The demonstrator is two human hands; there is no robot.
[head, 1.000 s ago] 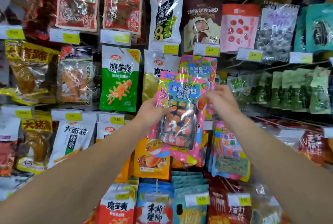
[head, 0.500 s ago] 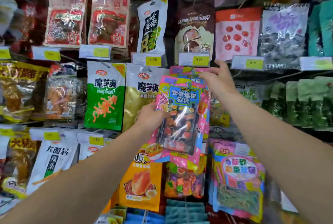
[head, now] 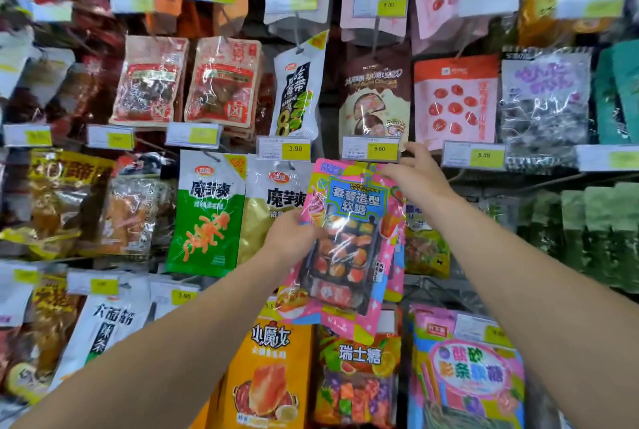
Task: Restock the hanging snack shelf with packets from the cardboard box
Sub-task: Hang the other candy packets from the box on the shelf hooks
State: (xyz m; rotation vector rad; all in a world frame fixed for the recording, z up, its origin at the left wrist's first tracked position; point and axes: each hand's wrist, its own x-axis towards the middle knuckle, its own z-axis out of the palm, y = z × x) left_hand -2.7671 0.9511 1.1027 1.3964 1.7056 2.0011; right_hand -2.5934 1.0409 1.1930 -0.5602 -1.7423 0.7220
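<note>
Left hand [head: 294, 238] pinching left edge of glossy pink crinkled-film candy packet [head: 345, 238], right hand [head: 420, 176] fingers curled at packet top, beneath flat rectangular price tag [head: 371, 148], exact hold unclear

Pink gummy-candy packet [head: 345, 238], clear window showing sweets, slightly tilted, raised against hanging snack shelf [head: 460, 287]

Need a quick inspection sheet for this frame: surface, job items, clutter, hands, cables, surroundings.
Surface: hanging shelf, wire grid partly bare at right.
Job's things: pink packet raised at the 5.00 tag; cardboard box not in view.
Clutter: nothing seen.
Grippers: left hand grips the pink packet's left edge; right hand at its top, fingers near the tag.
Cables: nothing seen.
Surroundings: green packet, orange packet, yellow price tags.
</note>
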